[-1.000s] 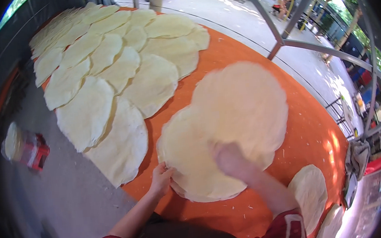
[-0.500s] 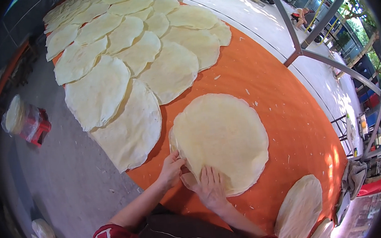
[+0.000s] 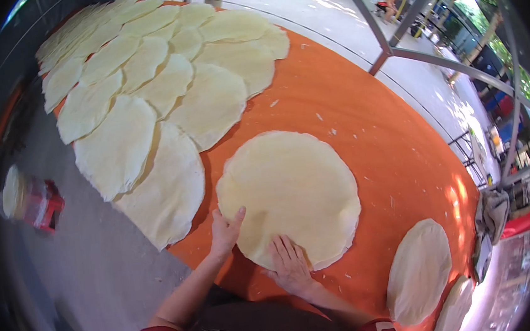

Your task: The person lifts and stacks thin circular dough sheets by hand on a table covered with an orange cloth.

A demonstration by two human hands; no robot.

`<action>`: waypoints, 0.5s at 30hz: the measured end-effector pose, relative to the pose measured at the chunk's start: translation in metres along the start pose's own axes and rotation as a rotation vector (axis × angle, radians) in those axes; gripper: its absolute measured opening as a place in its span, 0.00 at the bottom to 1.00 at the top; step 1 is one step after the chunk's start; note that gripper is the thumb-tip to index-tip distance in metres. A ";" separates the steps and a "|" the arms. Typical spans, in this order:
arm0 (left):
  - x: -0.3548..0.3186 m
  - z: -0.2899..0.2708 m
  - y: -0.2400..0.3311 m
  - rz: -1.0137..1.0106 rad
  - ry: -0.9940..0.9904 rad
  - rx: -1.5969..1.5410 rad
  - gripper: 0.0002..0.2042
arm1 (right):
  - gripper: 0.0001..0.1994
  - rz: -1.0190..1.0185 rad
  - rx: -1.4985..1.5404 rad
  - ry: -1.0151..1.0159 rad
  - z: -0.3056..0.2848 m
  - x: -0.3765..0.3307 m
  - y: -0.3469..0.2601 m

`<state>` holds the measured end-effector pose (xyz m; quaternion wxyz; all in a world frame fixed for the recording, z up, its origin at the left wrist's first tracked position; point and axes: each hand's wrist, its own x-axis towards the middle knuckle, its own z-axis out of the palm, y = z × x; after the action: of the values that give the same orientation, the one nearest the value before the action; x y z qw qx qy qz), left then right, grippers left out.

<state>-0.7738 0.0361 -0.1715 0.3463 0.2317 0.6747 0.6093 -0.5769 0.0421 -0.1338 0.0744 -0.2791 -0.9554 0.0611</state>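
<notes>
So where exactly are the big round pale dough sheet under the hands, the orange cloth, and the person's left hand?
Big round pale dough sheet (image 3: pixel 289 192): head view, its middle.
Orange cloth (image 3: pixel 388 129): head view, a bare stretch.
Left hand (image 3: pixel 225 231): head view, back of the hand, at the sheet's edge.

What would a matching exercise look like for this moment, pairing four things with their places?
Things:
1. left hand
2. right hand
3. small red box
4. lone pale oval flatbread

Places:
A. on grey ground, left of the orange cloth
B. flat on the near edge of the big round dough sheet
C. at that sheet's left rim
D. lower right on the cloth

Pairs: 1-C, 2-B, 3-A, 4-D
</notes>
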 end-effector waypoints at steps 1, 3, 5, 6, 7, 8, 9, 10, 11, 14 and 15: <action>0.000 0.007 0.001 -0.042 0.047 0.213 0.26 | 0.33 0.009 0.084 -0.039 -0.005 -0.003 0.003; 0.001 0.013 -0.001 -0.055 0.153 0.464 0.23 | 0.33 0.011 0.077 0.027 -0.025 -0.007 0.009; 0.003 0.013 -0.016 0.015 0.157 0.494 0.24 | 0.32 0.012 0.079 0.083 -0.036 -0.013 0.021; 0.003 0.010 -0.018 0.081 0.177 0.524 0.25 | 0.34 0.097 0.007 0.071 -0.038 -0.014 0.030; 0.003 0.008 -0.014 0.083 0.190 0.531 0.25 | 0.37 0.183 -0.064 0.058 -0.037 -0.014 0.038; 0.001 0.006 -0.007 0.019 0.178 0.520 0.25 | 0.37 0.165 -0.051 0.063 -0.026 -0.019 0.042; 0.001 0.007 -0.001 -0.043 0.173 0.504 0.26 | 0.37 0.218 -0.084 0.022 -0.009 -0.026 0.046; 0.001 0.004 -0.003 -0.016 0.155 0.488 0.26 | 0.38 0.242 -0.107 -0.014 0.001 -0.024 0.046; 0.000 0.000 -0.006 0.010 0.143 0.473 0.27 | 0.38 0.183 -0.082 -0.003 0.002 -0.024 0.046; -0.015 -0.012 0.027 -0.056 0.068 0.570 0.29 | 0.32 0.313 0.234 -0.027 -0.022 -0.029 0.068; -0.023 -0.029 0.037 0.003 0.087 0.493 0.29 | 0.31 0.384 0.478 0.066 -0.027 -0.030 0.082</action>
<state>-0.7841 0.0056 -0.1303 0.2487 0.2839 0.8169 0.4361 -0.5040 0.0965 -0.1231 0.1561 -0.4308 -0.8409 0.2879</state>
